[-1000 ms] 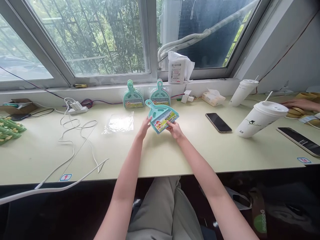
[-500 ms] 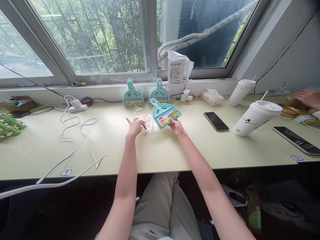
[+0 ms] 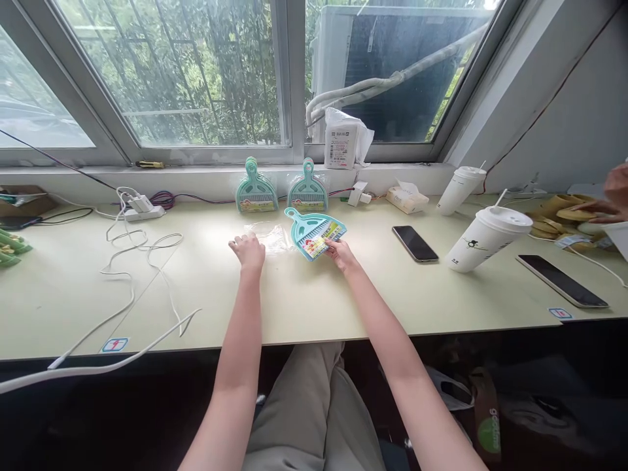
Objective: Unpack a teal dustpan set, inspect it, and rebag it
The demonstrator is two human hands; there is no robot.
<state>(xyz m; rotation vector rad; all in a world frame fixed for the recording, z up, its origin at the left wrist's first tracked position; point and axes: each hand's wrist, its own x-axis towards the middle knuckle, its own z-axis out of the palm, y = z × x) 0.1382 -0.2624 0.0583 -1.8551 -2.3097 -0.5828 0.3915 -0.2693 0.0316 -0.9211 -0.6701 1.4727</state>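
In my right hand (image 3: pixel 341 254) is a mint-green dustpan set (image 3: pixel 316 230), gripped at its lower right edge with the handle tilted up and left. A bristled brush and a printed yellow card show on its front. My left hand (image 3: pixel 248 252) is palm down over the table with its fingers bent and slightly apart. Beside it, at its thumb side, lies a clear plastic bag (image 3: pixel 275 237); whether they touch is hard to see. Two stacks of similar wrapped dustpan sets, a left stack (image 3: pixel 256 190) and a right stack (image 3: pixel 308 190), lean against the sill behind.
A phone (image 3: pixel 415 243), a large lidded cup (image 3: pixel 488 239) and a tissue pack (image 3: pixel 407 197) stand to the right. Farther right are a second phone (image 3: pixel 562 280) and another person's hand (image 3: pixel 617 190). White cables (image 3: pixel 130 275) sprawl across the table's left side.
My left hand has moved left and turned palm down, its fingers now bent. The dustpan set has lowered slightly and tilted flatter in my right hand. The bag lies farther left, nearer my left hand.
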